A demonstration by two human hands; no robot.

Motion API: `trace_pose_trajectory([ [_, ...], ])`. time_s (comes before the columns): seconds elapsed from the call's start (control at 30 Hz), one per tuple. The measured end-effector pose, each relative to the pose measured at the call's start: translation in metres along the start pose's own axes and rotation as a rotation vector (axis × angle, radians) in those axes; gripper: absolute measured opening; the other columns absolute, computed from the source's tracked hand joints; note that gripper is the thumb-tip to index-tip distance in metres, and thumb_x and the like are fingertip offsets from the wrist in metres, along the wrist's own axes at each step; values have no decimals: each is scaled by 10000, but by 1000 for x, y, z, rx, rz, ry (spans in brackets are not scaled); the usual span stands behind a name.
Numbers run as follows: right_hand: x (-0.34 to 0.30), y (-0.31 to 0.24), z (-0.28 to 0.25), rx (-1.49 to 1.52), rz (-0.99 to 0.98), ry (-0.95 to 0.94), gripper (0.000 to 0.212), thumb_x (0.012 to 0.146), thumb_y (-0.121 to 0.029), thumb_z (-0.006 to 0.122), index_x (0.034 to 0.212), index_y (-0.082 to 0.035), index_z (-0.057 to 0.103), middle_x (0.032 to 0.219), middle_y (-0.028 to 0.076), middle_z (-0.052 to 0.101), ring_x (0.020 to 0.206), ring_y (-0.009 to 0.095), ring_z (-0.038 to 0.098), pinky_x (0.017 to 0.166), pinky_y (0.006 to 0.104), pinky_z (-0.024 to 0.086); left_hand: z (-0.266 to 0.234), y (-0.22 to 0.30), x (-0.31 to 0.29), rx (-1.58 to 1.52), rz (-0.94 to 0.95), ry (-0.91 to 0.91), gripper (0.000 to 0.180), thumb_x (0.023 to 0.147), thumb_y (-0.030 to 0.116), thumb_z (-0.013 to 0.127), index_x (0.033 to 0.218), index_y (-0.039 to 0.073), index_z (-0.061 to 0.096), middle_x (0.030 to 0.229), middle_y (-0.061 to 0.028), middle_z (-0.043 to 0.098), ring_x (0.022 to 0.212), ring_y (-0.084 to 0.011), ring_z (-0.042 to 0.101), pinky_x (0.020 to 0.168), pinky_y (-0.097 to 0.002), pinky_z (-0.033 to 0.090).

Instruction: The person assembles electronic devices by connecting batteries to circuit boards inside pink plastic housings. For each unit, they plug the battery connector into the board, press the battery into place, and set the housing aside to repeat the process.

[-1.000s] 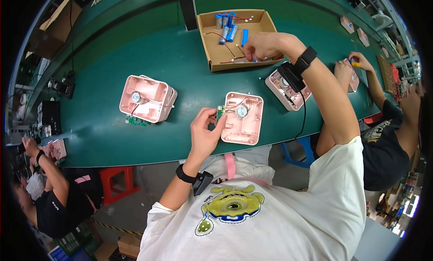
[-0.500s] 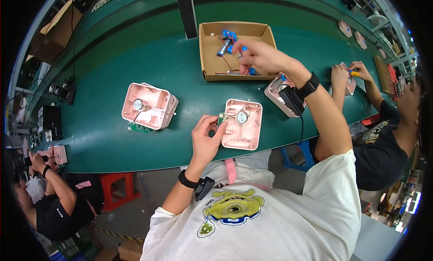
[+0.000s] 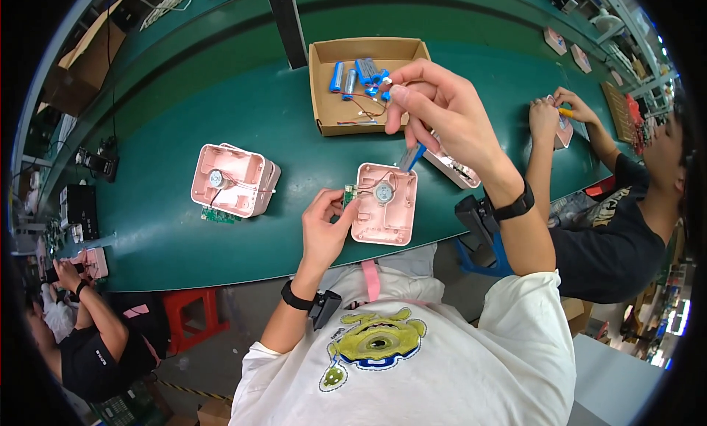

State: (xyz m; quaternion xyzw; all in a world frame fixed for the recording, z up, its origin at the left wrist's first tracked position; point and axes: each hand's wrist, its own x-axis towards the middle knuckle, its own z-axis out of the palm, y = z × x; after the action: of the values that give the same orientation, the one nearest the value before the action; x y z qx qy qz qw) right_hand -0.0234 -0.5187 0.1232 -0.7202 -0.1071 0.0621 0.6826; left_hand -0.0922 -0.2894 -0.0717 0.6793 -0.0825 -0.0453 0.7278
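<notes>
My left hand (image 3: 324, 223) pinches a small green circuit board (image 3: 350, 195) at the left edge of a pink plastic housing (image 3: 398, 212). A round silver speaker-like part (image 3: 384, 192) with thin wires sits inside that housing. Above its far right corner a blue cylindrical battery (image 3: 412, 157) dangles below my right hand (image 3: 445, 109). The right fingertips are pinched round the small white connector (image 3: 388, 81) of a battery lead. Behind this hand stands a cardboard tray (image 3: 318, 106), where several blue batteries (image 3: 349, 83) with red and black leads lie.
Stacked pink housings (image 3: 254, 183) with a circuit board (image 3: 219, 215) stand to the left. Another pink housing (image 3: 460, 172) is partly hidden behind my right hand. A dark post (image 3: 286, 25) rises at the back. Co-workers handle parts at both ends of the green table (image 3: 162, 242).
My right hand has come up and out of the cardboard tray, nearer to me, with a blue battery now hanging from it. My left hand stays at the circuit board.
</notes>
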Motion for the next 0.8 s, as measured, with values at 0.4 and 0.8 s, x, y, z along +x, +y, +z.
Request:
trace_pose_trajectory([
  [0.4,-27,30,17,164,-7,-7,168,1075,-112,609,1159,28,569,855,133,732,563,106,607,588,269,540,4,16,4,84,-34,49,224,907,-7,783,1104,-70,696,978,-68,652,797,-104,608,700,-239,536],
  [0.8,-29,48,25,298,66,-92,150,1084,-123,599,1171,-5,568,920,125,741,748,122,673,704,248,528,7,41,2,389,176,-5,248,831,-36,792,1070,-12,733,919,-75,653,759,-157,619,691,-283,521],
])
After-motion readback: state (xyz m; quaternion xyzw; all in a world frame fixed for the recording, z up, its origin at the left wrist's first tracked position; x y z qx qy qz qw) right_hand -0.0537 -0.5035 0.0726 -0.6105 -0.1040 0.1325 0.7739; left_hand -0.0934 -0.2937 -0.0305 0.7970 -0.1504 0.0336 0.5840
